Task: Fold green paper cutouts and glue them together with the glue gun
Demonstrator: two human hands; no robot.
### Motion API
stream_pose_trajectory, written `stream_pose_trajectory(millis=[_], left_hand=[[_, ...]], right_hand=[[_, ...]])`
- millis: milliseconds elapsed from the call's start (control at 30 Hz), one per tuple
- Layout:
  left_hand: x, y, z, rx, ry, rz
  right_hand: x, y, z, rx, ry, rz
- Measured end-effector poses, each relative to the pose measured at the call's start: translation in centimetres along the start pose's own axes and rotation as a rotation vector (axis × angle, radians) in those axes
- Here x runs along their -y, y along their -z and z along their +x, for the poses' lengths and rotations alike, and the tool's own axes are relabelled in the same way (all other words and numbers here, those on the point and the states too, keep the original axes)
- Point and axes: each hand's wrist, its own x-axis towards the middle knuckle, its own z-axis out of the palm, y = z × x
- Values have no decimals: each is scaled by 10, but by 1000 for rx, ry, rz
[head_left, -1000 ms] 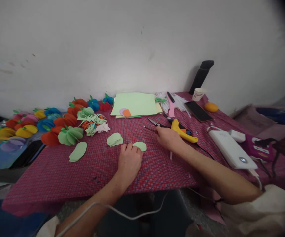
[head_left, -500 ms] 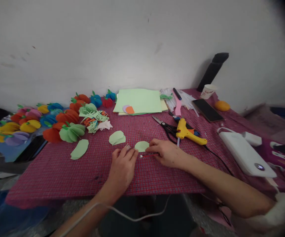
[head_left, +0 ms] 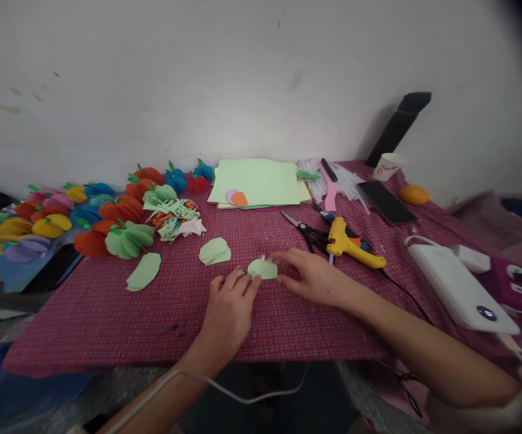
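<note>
A small rounded piece of pale green paper [head_left: 263, 269] lies on the checked cloth between my hands. My left hand [head_left: 231, 304] rests flat with its fingers stretched out, the fingertips pressing the paper's left edge. Over the paper's right side, my right hand [head_left: 308, 277] is closed in a pinch; a blurred white tip [head_left: 264, 259] shows past its fingers, above the paper's upper edge. It looks like the end of the thin red stick, whose shaft is hidden now. Nearby lie two more stacks of green cutouts, one left [head_left: 214, 251] and one farther left [head_left: 144, 272].
To the right lie black-handled scissors [head_left: 308, 229], a yellow glue gun [head_left: 345, 244], a phone [head_left: 387, 202] and a white power bank [head_left: 462, 286]. Green sheets [head_left: 256, 181] are stacked at the back. Several paper pumpkins [head_left: 129, 239] and paper scraps [head_left: 176, 218] fill the left.
My right hand has lifted the thin red stick from below the paper up to its upper edge. My left hand stays on the paper's left edge. The view has shifted slightly.
</note>
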Motion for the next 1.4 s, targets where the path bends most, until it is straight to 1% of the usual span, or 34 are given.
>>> stream_pose_trajectory(millis=[67, 100, 133, 167, 267, 400, 500, 567, 633, 733, 833, 933, 1000, 1100, 1200, 1267, 1300, 1400], left_hand=[[8, 10, -5, -96, 91, 20], [12, 14, -8, -139, 142, 41], [15, 17, -10, -167, 175, 56], [16, 19, -12, -177, 177, 59], [8, 16, -12, -131, 106, 10], [-14, 3, -3, -68, 57, -40], [-20, -4, 5, -10, 35, -41], [-20, -6, 7, 14, 34, -33], [-18, -7, 8, 30, 39, -35], [-17, -8, 7, 39, 45, -53], [-17, -10, 6, 33, 58, -64], [-18, -11, 6, 28, 74, -73], [-18, -11, 6, 27, 79, -82], [-18, -11, 6, 21, 86, -91], [-19, -10, 6, 8, 87, -91], [-19, -9, 6, 7, 82, -86], [-19, -9, 6, 9, 79, -82], [-19, -10, 5, 16, 73, -71]], right_hand=[[0, 6, 1, -115, -115, 60], [0, 8, 1, -142, -152, 68], [0, 8, 2, -145, -172, 64], [0, 7, 3, -132, -175, 55], [3, -1, 6, -82, -159, 18], [6, -5, 8, -85, -163, -63], [9, -5, 10, -48, -184, -21], [12, -7, 11, -38, -204, 33], [16, -13, 13, -12, -218, 34], [22, -23, 14, 70, -213, -90], [25, -33, 13, 95, -177, -245], [24, -37, 12, 120, -143, -343], [20, -36, 12, 129, -164, -384], [11, -25, 12, 126, -235, -403], [6, -14, 10, 62, -282, -351], [11, -14, 7, 32, -254, -291], [14, -15, 5, 48, -222, -268], [24, -25, -1, 159, -127, -269]])
